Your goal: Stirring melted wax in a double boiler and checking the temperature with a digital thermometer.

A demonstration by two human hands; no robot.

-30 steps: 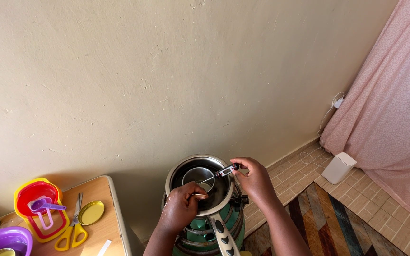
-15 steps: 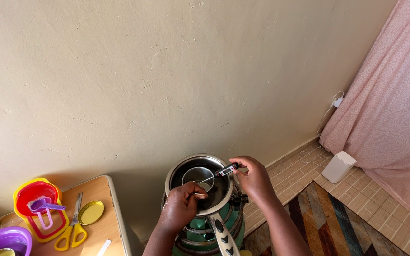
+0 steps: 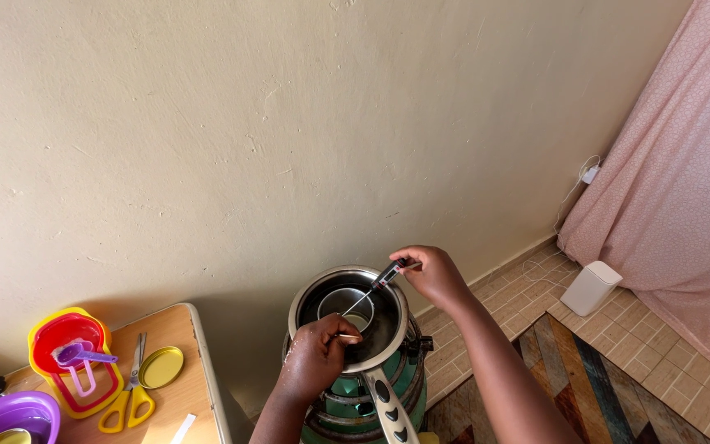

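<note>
Right hand [image 3: 433,274] fingertips pinch the probe thermometer [image 3: 385,275]; probe slants into the cup [image 3: 345,306]

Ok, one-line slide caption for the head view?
Right hand holds a black probe thermometer over a small steel cup inside a steel saucepan; left hand grips a thin stick.

Shiny metal pot [image 3: 309,298], matt wooden table [image 3: 176,393]

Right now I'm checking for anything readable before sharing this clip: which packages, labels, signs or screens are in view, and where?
Probe thermometer: in the right hand over the pot; slim, black, with a tiny pale screen.
White box: on the floor by the pink curtain; upright, plain.
White strip: on the table, near the scissors; possibly a label.
</note>
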